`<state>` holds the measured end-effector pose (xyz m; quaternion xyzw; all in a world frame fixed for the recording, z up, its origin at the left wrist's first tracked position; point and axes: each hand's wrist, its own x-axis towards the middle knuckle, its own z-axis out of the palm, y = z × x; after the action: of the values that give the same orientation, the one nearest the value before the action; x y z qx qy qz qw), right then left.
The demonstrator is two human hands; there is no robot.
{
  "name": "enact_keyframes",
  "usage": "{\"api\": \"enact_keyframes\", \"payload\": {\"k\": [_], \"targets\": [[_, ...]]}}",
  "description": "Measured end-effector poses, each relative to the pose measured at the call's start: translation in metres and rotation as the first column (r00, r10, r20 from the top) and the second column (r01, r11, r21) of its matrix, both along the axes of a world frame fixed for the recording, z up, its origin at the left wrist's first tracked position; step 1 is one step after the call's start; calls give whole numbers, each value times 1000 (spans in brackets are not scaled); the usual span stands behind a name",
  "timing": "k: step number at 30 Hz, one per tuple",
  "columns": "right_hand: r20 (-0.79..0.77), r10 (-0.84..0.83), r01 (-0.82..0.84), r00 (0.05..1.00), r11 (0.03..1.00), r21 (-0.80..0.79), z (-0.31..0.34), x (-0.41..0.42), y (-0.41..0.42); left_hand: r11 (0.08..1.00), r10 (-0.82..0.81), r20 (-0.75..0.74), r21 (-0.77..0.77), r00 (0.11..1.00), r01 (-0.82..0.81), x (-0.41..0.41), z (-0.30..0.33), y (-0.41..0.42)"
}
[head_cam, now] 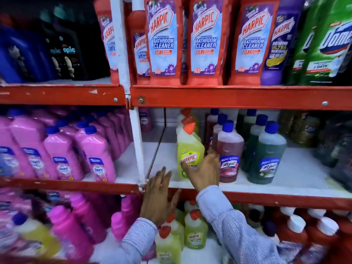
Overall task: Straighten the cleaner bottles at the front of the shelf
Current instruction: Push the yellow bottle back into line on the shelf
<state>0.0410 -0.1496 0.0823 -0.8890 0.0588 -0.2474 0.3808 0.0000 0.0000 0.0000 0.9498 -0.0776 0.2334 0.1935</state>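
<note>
Head view, looking forward and down at a red-edged metal rack with white shelf boards [297, 180]. Landmark: the yellow-green plastic Harpic bottle with an orange nozzle cap [188, 149], upright at the front of the middle shelf, two more of its kind lined up behind it.

Right hand [204, 171]: fingers spread apart, palm toward that bottle, thumb across its label and fingertips reaching the gap on its right side. Contact looks light; a firm grasp cannot be confirmed. A striped blue-white sleeve [234, 225] covers the forearm.

Left hand [159, 195]: below and left of the landmark bottle, fingers apart and extended, lying over the red front lip of the middle shelf [285, 197]. It holds nothing.

Just right of the landmark bottle, touching or nearly touching the right fingertips, stands a clear bottle of reddish-brown liquid with a blue cap [229, 151]. Further right stands a dark green bottle with a blue cap [267, 151], upright, set apart from the brown one. Both have matching bottles behind them.

Left of the landmark, past the white upright post [137, 145], stand rows of pink bottles with blue caps [95, 153]. Above it, on the upper shelf, stand red Harpic bathroom cleaner bottles [163, 40]. Below it, on the lower shelf, stand more yellow-green bottles with orange caps [196, 229].
</note>
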Motion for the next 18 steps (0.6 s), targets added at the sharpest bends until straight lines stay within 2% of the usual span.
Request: {"api": "enact_keyframes", "payload": {"k": [4, 10, 18], "targets": [[-100, -90, 99, 991, 991, 93, 5, 12, 23, 993, 22, -76, 119, 997, -13, 5, -17, 1], [-60, -110, 117, 992, 985, 125, -1, 23, 30, 996, 26, -29, 87, 999, -24, 8, -24, -1], [-30, -146, 147, 989, 987, 58, -6, 0, 24, 998, 0, 7, 64, 1000, 0, 10, -27, -1]]}}
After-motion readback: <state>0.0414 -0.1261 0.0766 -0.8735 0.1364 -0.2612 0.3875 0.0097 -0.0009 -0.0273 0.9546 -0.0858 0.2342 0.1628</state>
